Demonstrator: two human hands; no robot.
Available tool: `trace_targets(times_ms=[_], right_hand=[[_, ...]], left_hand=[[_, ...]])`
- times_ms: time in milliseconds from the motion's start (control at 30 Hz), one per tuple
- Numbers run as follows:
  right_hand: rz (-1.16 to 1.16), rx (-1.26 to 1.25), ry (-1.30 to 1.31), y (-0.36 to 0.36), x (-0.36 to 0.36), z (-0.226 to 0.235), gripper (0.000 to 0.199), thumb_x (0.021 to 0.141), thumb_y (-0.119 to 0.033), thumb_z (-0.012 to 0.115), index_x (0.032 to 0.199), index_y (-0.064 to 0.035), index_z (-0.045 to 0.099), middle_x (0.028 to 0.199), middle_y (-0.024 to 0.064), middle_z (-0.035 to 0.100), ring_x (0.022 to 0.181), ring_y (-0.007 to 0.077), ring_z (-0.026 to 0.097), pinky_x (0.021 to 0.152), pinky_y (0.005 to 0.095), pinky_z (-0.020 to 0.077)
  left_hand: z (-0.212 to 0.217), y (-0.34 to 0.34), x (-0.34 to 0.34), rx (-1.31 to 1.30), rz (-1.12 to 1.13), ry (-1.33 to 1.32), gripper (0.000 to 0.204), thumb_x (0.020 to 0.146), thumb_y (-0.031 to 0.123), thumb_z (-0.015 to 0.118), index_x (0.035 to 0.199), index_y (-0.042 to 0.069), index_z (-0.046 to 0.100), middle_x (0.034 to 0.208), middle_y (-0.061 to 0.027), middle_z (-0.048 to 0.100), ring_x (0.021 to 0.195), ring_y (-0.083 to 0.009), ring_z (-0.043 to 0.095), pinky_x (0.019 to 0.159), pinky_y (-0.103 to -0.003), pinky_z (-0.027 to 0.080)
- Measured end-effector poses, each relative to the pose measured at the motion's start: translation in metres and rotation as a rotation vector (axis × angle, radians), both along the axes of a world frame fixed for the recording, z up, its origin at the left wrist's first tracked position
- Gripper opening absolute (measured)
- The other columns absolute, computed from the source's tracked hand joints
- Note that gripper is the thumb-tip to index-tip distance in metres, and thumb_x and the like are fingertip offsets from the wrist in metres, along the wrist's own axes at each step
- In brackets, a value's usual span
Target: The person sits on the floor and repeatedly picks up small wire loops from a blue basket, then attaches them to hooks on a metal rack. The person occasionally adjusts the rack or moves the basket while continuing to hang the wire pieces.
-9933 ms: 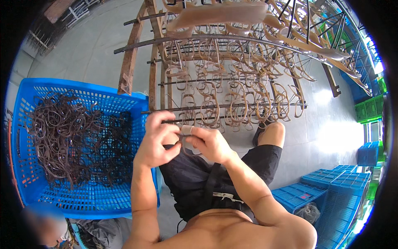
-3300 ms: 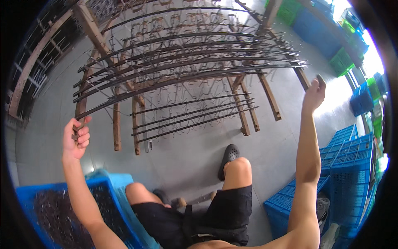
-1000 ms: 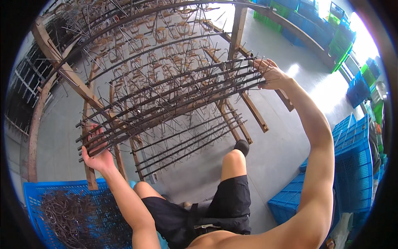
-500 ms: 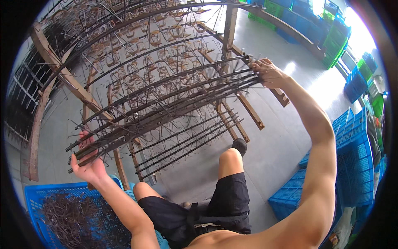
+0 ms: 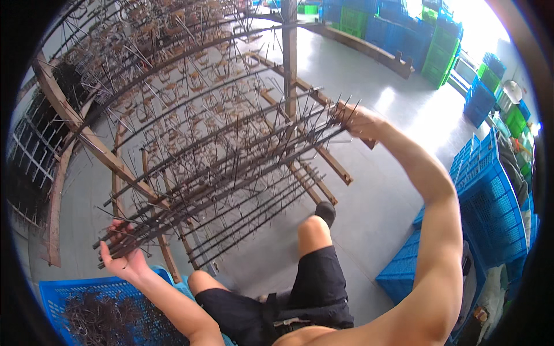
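A bundle of long dark rods with thin wire hooks sticking out (image 5: pixel 231 181) is held slantwise in front of me, lower at its left end. My left hand (image 5: pixel 126 258) is closed round the left ends, thumb on the near side and fingers partly hidden behind the rods. At the far right end my right hand (image 5: pixel 359 122) grips the same rods, its fingertips partly covered by hooks. Behind the bundle, more hooked rods lie across a wooden rack (image 5: pixel 289 63), many carrying small brownish pieces. Several hooked rods (image 5: pixel 245 228) sit lower on the rack, below the bundle.
A blue basket (image 5: pixel 69 284) with a tangle of dark wire pieces (image 5: pixel 98 317) stands by my left forearm. Blue crates (image 5: pixel 490 202) are stacked at the right, with green and blue crates (image 5: pixel 441 55) farther back. My shoe (image 5: pixel 325 214) is close to the rack's leg.
Both hands have brought the rod bundle lower and nearer to me, still gripping its two ends. The view has turned slightly to the right.
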State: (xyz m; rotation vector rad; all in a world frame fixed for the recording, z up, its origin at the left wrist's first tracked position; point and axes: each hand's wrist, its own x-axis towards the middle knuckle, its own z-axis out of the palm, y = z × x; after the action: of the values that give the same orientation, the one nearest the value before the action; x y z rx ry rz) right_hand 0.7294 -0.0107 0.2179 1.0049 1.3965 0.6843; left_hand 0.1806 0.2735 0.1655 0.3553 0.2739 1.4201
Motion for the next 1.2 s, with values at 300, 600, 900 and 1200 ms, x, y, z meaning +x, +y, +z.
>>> trace_targets(times_ms=[300,600,900,1200], right_hand=[[-0.044,0.568,1.202,0.022,0.034,-0.025,0.080,0.059,-0.012,0.058,0.134,-0.0017,0.033,0.130,0.0135,0.043,0.117,0.0271,0.044,0.098,0.0333,0.0361],[0.110,0.679,1.422,0.017,0.034,-0.025,0.041,0.067,-0.008,0.065,0.105,-0.0069,0.051,0.096,0.0110,0.051,0.094,0.0307,0.049,0.083,0.0421,0.0361],[0.202,0.827,1.408,0.010,0.014,-0.004,0.040,0.068,-0.008,0.061,0.107,-0.0049,0.052,0.093,0.0101,0.055,0.088,0.0301,0.053,0.083,0.0387,0.0386],[-0.240,0.730,1.373,0.004,0.044,-0.009,0.036,0.073,-0.008,0.060,0.109,-0.0109,0.055,0.095,0.0081,0.060,0.100,0.0240,0.054,0.099,0.0398,0.0324]], left_hand=[[-0.024,-0.002,0.011,-0.153,0.118,0.065,0.035,0.086,0.019,0.046,0.107,-0.010,0.049,0.111,-0.0239,0.053,0.106,-0.0355,0.051,0.091,-0.052,0.040],[-0.020,0.009,0.007,-0.204,0.114,0.047,0.057,0.085,0.020,0.045,0.131,-0.011,0.030,0.131,-0.0234,0.040,0.122,-0.0355,0.040,0.102,-0.049,0.032],[0.018,-0.020,-0.006,0.043,-0.015,-0.101,0.066,0.080,0.019,0.047,0.134,-0.011,0.025,0.137,-0.0263,0.032,0.129,-0.0363,0.030,0.109,-0.052,0.018],[0.000,-0.002,0.050,-0.291,0.079,0.046,0.051,0.084,0.016,0.046,0.124,-0.012,0.032,0.116,-0.0261,0.047,0.111,-0.0391,0.046,0.098,-0.054,0.034]])
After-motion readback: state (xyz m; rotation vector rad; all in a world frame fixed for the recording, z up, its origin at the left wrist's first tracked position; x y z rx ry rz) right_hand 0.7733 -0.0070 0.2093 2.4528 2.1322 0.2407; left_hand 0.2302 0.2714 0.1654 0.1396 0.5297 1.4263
